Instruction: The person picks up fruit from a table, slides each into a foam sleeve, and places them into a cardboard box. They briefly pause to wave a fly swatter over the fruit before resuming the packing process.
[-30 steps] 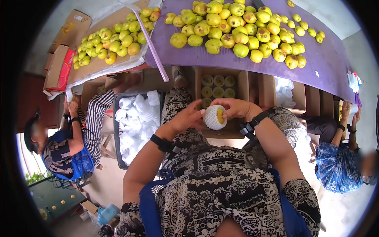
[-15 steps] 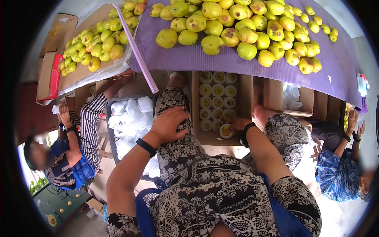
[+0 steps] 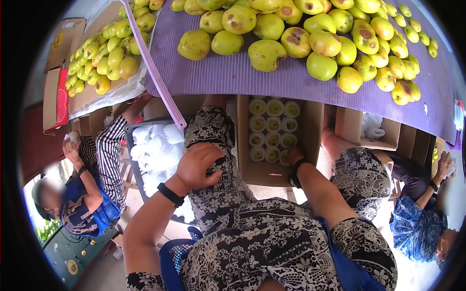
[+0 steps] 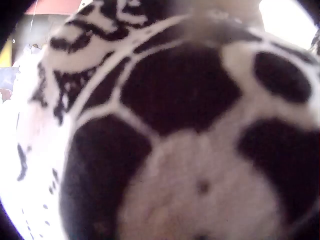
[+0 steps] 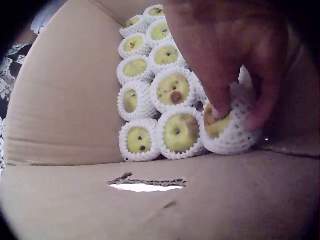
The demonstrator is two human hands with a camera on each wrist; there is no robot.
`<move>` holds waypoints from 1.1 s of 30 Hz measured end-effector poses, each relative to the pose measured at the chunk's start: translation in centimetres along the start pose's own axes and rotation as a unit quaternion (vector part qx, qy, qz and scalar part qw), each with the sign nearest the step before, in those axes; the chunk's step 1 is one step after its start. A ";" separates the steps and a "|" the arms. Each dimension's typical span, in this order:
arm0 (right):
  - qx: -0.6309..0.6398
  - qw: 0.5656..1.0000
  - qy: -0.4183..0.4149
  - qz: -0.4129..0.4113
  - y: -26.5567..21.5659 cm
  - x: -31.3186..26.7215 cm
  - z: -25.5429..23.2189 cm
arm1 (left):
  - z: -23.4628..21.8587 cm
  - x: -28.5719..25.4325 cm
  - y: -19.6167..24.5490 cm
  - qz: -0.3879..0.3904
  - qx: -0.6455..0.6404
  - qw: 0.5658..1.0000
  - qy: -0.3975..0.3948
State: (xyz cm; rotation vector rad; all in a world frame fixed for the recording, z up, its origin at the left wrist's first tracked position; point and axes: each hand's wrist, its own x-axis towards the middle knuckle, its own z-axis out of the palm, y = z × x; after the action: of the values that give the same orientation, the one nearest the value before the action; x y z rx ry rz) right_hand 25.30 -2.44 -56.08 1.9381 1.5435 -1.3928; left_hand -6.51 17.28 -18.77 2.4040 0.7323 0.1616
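My right hand reaches into the cardboard box and grips a yellow-green apple in a white foam net. In the right wrist view, this apple is beside another netted apple, in the row nearest the slotted box wall. Several more netted apples stand in rows, their bare tops facing up. My left hand rests on the patterned trouser leg over the left thigh, holding nothing. Only the patterned cloth fills most of the left wrist view.
Loose apples lie on the purple table above the box. A dark crate of white foam nets stands left of my leg. Another box with nets is to the right. One person sits on each side.
Both hands were on the netted apple above the box. My right hand has lowered it into the end row, while my left hand has moved away onto the thigh.
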 end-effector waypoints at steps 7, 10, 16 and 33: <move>-0.081 0.986 0.127 -0.064 0.6 0.0 4.2 | -0.2 0.6 -0.4 0.005 -0.011 1.000 0.010; 0.038 0.983 0.176 -0.048 -1.2 -1.9 1.1 | -0.2 0.6 -0.6 0.007 -0.019 1.000 0.006; 0.062 0.994 0.082 -0.031 -1.3 -0.7 0.2 | -0.2 0.7 -0.4 0.005 -0.020 1.000 0.022; -0.209 0.964 -0.078 -0.148 -2.0 -0.6 -7.3 | 0.9 -0.4 0.3 -0.013 0.002 1.000 0.024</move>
State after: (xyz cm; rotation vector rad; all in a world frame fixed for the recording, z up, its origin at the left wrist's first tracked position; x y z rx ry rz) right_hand 27.18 3.27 -51.40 1.3612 1.9205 -1.1671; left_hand -6.45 16.41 -19.31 2.4012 0.7861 0.2086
